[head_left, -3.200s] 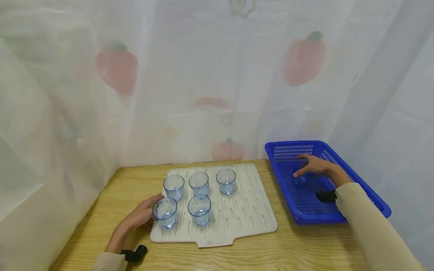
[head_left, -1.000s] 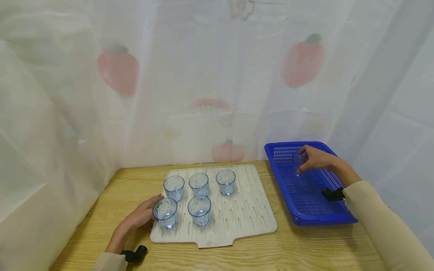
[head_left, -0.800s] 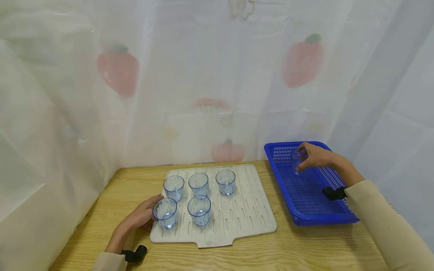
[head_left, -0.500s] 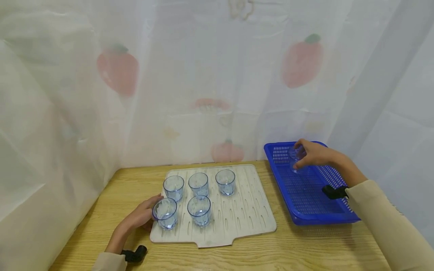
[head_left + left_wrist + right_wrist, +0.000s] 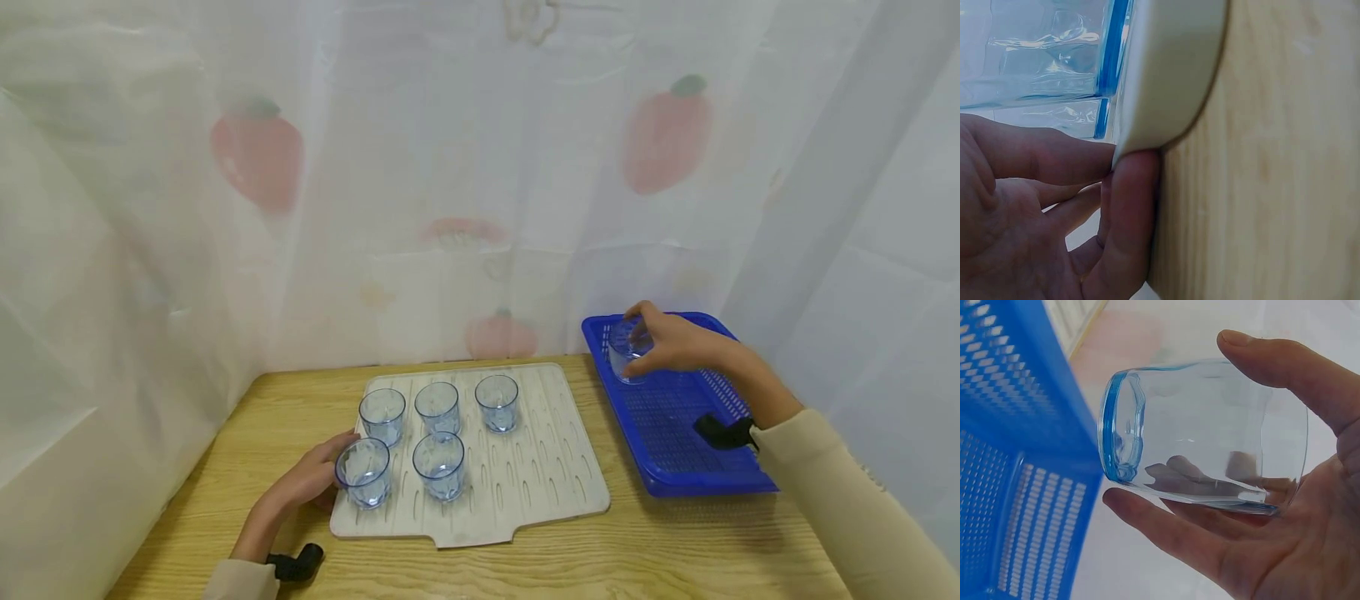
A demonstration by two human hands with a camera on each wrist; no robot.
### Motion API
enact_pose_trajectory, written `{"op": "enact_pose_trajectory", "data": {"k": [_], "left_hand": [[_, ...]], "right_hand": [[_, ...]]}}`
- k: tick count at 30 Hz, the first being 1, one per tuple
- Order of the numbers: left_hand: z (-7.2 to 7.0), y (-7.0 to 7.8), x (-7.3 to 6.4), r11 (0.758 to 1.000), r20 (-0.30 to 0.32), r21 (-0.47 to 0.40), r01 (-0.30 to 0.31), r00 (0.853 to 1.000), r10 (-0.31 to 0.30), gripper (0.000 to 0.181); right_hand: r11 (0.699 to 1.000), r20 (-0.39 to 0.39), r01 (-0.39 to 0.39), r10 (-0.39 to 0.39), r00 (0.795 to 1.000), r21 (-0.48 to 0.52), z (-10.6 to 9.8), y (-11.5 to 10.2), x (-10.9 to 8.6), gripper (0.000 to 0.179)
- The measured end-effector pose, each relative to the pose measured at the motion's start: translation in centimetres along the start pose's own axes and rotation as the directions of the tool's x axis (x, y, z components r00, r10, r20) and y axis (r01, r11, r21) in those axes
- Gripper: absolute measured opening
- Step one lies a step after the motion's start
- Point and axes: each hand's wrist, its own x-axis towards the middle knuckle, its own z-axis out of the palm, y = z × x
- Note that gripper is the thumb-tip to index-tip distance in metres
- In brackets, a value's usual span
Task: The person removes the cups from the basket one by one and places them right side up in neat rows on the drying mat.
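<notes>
My right hand (image 5: 671,343) grips a clear glass tumbler (image 5: 1204,431) between thumb and fingers, over the left back part of the blue basket (image 5: 652,467). In the right wrist view its blue-tinted thick base points toward the basket. My left hand (image 5: 307,477) pinches the left edge of the pale draining board (image 5: 536,483), thumb and fingertips at its rim in the left wrist view. Beside that hand, a tumbler (image 5: 365,477) stands upright on the board, along with several alike, such as the tumbler (image 5: 498,407) at the back.
The board and basket sit on a wooden table (image 5: 405,571), the basket to the right. A white patterned curtain (image 5: 480,167) hangs close behind the table and along both sides. Black straps with small black parts (image 5: 296,562) are worn on both wrists.
My right hand has taken hold of the tumbler in the basket, lifted it and carried it left toward the basket's left rim. My left hand has stayed at the board's edge.
</notes>
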Motion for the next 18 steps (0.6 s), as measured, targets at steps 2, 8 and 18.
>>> {"op": "enact_pose_trajectory", "data": {"k": [2, 8, 18], "left_hand": [[0.0, 0.1, 0.0, 1.0, 0.003, -0.008, -0.002, 1.0, 0.002, 0.082], [0.0, 0.3, 0.0, 1.0, -0.002, 0.009, -0.002, 1.0, 0.002, 0.081], [-0.2, 0.1, -0.1, 1.0, -0.007, 0.024, -0.007, 1.0, 0.008, 0.08]], "right_hand": [[1.0, 0.002, 0.005, -0.005, 1.0, 0.015, 0.3, -0.6, -0.1, 0.088], [0.999, -0.003, 0.021, -0.021, 1.0, 0.027, 1.7, -1.6, -0.1, 0.09], [0.993, -0.006, 0.069, -0.069, 0.998, 0.096, 4.7, -2.6, 0.8, 0.087]]}}
